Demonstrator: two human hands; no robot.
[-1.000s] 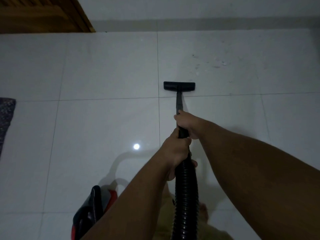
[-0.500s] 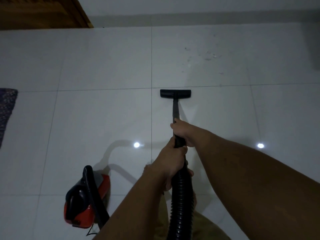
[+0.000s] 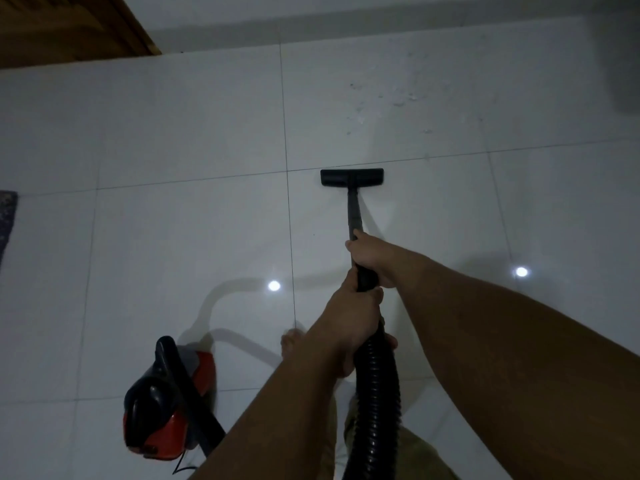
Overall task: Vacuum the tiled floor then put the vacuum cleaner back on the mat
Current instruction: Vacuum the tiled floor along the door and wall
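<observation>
Both hands hold the black vacuum wand (image 3: 354, 209). My right hand (image 3: 372, 256) grips it higher up the tube, and my left hand (image 3: 353, 323) grips just behind, where the ribbed black hose (image 3: 377, 407) begins. The flat black floor nozzle (image 3: 351, 177) rests on the white tiled floor (image 3: 190, 133), just below a grout line. The red and black vacuum body (image 3: 162, 407) sits on the tiles at lower left. A dark mat's edge (image 3: 6, 216) shows at the far left.
Scattered specks of dirt (image 3: 398, 102) lie on the tile beyond the nozzle. A wooden door (image 3: 69, 26) fills the top left corner, and a white wall (image 3: 346, 12) with a grey skirting runs along the top. My bare foot (image 3: 289, 344) shows beside the hose.
The nozzle was pulled back toward me across the grout line, away from the dirt. The vacuum body has come further into view at lower left.
</observation>
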